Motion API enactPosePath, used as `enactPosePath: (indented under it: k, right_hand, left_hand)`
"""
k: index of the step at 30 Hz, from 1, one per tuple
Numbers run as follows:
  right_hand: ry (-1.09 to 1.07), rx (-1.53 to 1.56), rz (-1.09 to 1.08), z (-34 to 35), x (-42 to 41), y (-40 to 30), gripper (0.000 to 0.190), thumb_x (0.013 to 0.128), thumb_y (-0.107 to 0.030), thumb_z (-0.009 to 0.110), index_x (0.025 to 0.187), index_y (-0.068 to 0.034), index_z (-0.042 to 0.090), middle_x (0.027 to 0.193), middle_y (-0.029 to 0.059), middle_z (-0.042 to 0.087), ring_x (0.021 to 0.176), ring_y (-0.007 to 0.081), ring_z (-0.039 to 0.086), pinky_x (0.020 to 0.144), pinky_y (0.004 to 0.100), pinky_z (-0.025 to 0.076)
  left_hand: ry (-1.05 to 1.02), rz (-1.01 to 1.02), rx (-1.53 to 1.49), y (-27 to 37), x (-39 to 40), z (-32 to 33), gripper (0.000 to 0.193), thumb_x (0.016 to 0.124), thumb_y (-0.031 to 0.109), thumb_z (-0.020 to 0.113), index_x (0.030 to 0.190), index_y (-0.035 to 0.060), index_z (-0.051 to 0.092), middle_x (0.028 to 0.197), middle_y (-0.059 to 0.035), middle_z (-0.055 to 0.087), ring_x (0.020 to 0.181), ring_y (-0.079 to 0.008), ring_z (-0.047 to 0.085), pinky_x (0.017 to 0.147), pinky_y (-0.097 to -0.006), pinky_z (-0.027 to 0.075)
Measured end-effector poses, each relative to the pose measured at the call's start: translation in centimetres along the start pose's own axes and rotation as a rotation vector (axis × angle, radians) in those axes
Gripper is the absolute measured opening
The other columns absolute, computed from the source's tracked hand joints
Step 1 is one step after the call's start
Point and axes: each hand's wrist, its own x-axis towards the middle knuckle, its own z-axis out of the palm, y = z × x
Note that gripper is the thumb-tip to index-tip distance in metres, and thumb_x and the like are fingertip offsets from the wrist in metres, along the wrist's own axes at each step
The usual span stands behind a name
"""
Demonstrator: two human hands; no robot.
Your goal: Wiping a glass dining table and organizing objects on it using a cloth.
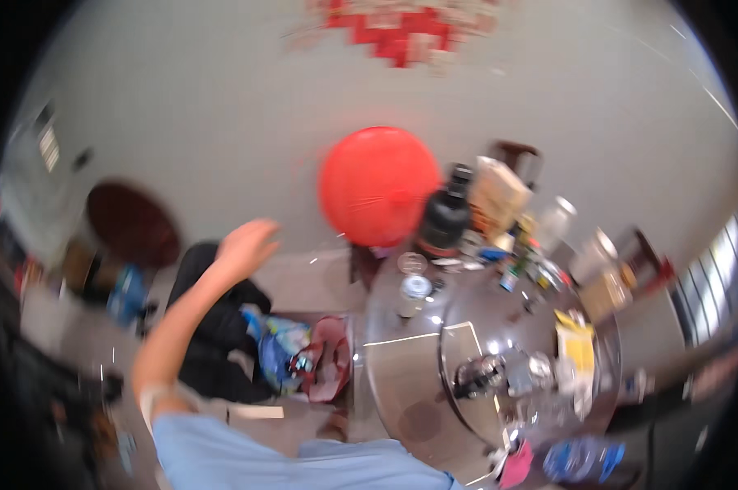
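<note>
My left hand (249,242) is stretched out at left centre with blurred fingers apart and nothing seen in it. Below it lies black cloth (215,343). Beside the cloth are a multicoloured bag (283,346) and a dark red bag (329,361). My right hand is out of view. To the right stands a round, dark, glossy table (399,392) with a raised inner disc. On its near left part is a lidded jar (413,294); a large dark bottle (445,220) stands at the far edge. A yellow packet (576,349) lies on the right side.
A red round balloon-like object (378,187) is beyond the table. A dark round tabletop (133,223) leans at the left, near a blue item (127,294). Stools (519,159) stand behind the table. Clear jars (555,223) and a pink item (516,465) are at its edges.
</note>
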Motion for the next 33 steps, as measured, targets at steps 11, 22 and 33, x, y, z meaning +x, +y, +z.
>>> enactPosePath:
  k: [11,22,33]
  right_hand:
    - [-1.036,0.074,-0.657,0.0,-1.0,-12.5,0.039,0.096,-0.028,0.068,0.121,0.001,0.071,0.118,0.0285,0.07,0.117,0.0461,0.064,0.102,0.05,0.048]
    - [-2.304,1.336,-0.212,-5.6,-12.9,-56.6,0.061,0.113,-0.05,0.035,0.146,-0.001,0.051,0.143,0.01,0.06,0.13,0.019,0.056,0.112,0.0354,0.042]
    - [-2.399,1.498,-0.356,-10.9,-10.5,-59.0,0.024,0.097,-0.021,0.07,0.113,-0.004,0.067,0.078,-0.0021,0.062,0.074,0.0031,0.058,0.062,0.0239,0.045]
  left_hand:
    - [-0.318,0.819,0.792,4.3,10.9,0.6,0.011,0.085,0.023,0.069,0.087,0.0121,0.072,0.088,-0.0021,0.073,0.092,-0.0215,0.069,0.079,-0.0366,0.049]
    - [-0.202,1.091,0.522,10.8,16.0,12.9,0.015,0.085,0.023,0.067,0.089,0.011,0.075,0.094,-0.0043,0.076,0.094,-0.0238,0.072,0.077,-0.0401,0.054]
    - [-0.549,0.054,-0.218,-10.7,-16.7,22.0,0.021,0.088,0.025,0.072,0.099,0.0062,0.072,0.092,-0.0161,0.073,0.09,-0.0363,0.072,0.077,-0.0488,0.057]
